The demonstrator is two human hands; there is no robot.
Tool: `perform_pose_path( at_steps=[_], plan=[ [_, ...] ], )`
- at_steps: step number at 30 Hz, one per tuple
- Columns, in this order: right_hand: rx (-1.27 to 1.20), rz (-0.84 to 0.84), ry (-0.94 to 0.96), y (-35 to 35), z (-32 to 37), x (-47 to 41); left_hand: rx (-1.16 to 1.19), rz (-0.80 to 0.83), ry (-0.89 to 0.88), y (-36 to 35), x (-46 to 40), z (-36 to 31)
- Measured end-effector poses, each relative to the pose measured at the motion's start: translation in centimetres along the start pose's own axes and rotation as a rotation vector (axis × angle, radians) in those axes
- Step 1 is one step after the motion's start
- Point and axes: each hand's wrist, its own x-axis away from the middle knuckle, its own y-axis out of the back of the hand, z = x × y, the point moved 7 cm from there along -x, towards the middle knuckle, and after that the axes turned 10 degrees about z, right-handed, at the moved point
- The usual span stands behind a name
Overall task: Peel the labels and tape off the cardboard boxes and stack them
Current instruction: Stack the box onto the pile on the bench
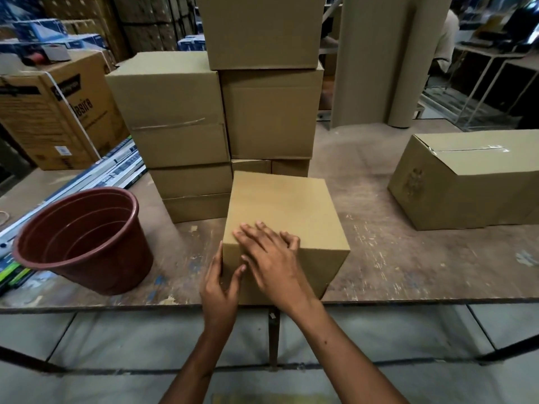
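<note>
Warehouse worktop (pixel 379 258), box (pixel 280 211) at near edge. Left hand (pixel 218 290) open against side; right hand (pixel 271 258) flat, fingers spread on top, possibly feeling for tape. Brace firmly, peel slowly.

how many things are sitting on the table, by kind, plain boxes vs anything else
Plain cardboard boxes: 8, namely the front box under both hands, the box on the right, three in the left stack and three in the middle stack
Printed carton: 1
Brown plastic pot: 1
Total: 10
Boxes hidden behind the stacks cannot be ruled out.
</note>
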Motion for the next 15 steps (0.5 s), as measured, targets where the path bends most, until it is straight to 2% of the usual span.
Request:
perform_pose_path(
  at_steps=[2, 6, 9, 12, 15],
  plan=[
    [0.008, 0.083, 0.027, -2.4, 0.1, 0.0, 0.04, 0.026, 0.075, -0.2, 1.0, 2.4],
    [-0.055, 0.115, 0.057, -3.4, 0.4, 0.2, 0.094, 0.105, 0.082, 0.3, 0.5, 3.3],
    [-0.145, 0.064, 0.035, -2.0, -0.5, 0.6, 0.032, 0.142, -0.011, 1.0, -0.1, 1.3],
    [-0.108, -0.114, -0.126, -0.1, -3.7, 1.9, -0.013, 0.101, -0.144, 2.2, -1.0, -2.0],
    [-0.065, -0.213, -0.403, 1.7, -8.1, 3.6, 0.021, 0.091, -0.093, 2.3, -2.4, -3.5]
  ],
)
